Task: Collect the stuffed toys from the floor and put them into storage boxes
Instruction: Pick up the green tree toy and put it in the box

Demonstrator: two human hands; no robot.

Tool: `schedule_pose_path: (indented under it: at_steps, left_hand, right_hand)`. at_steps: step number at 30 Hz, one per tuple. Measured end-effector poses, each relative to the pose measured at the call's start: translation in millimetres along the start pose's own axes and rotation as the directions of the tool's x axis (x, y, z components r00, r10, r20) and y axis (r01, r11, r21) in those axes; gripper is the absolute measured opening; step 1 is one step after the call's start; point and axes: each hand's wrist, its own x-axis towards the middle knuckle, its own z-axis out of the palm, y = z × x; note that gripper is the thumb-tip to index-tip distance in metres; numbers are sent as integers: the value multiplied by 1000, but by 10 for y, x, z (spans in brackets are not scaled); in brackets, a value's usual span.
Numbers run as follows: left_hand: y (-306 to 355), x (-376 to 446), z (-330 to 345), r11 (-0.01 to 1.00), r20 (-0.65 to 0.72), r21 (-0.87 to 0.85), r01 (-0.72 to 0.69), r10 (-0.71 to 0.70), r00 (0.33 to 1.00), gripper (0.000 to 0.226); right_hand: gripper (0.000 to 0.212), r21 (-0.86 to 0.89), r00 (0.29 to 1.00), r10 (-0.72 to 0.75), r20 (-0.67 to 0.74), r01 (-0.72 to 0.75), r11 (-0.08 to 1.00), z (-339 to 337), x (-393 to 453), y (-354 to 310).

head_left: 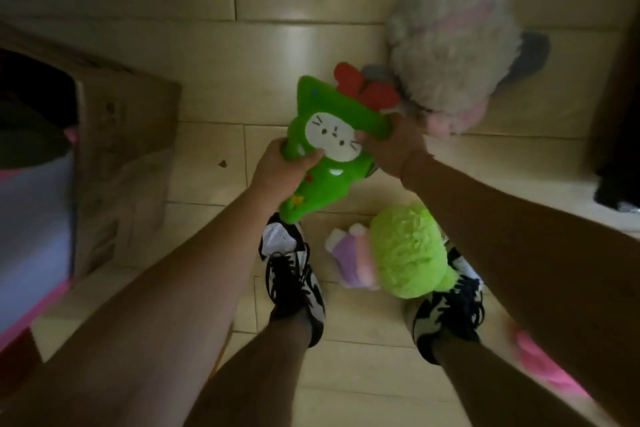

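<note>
The green plush with the white cat face (329,146) is off the floor, held in front of the person above the left shoe (294,274), its red bow (367,88) pointing away. The left hand (284,170) grips its near side, thumb pressed beside the face patch; the right hand (391,149) pinches the far edge under the bow (exactly how those fingers curl is hidden behind the toy).

As a judgement, the step in hand is carrying this toy to a box. The cardboard box (124,163) stands to the left, near, with a pale bin with a pink rim (34,218) just beside it. A soft toy will sag, so both hands are best kept on until it is over an opening, then it can be dropped in.

Two more toys wait: a lime-green fuzzy plush with a lilac and pink body (391,253) between the feet, touching the right shoe (450,312), and a large white fluffy plush (450,45) further out on the tiled floor (207,166). Stepping leftward, the feet should clear the lime one.
</note>
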Motion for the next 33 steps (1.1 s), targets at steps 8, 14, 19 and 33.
schedule_pose_path:
  at_steps: [8, 14, 19, 33]
  left_hand:
    - [1188, -1875, -551, 984, 94, -65, -167, 173, 980, 45]
    - [2599, -3939, -1075, 853, -225, -186, -488, 447, 866, 36]
    - [3024, -5404, -798, 718, -321, -567, -405, 260, 911, 65]
    - [3248, -7260, -41, 702, 551, -243, -670, 668, 500, 51]
  right_hand:
    - [13, 614, 987, -46, 154, -59, 787, -1487, -1783, -936]
    - [6, 754, 995, -31, -92, 90, 651, -2986, -3538, -1709]
    - [8, 849, 930, -12, -367, 341, 403, -3536, -4671, -2189]
    - [73, 655, 664, 74, -744, 704, 274, -3881, -7448, -961]
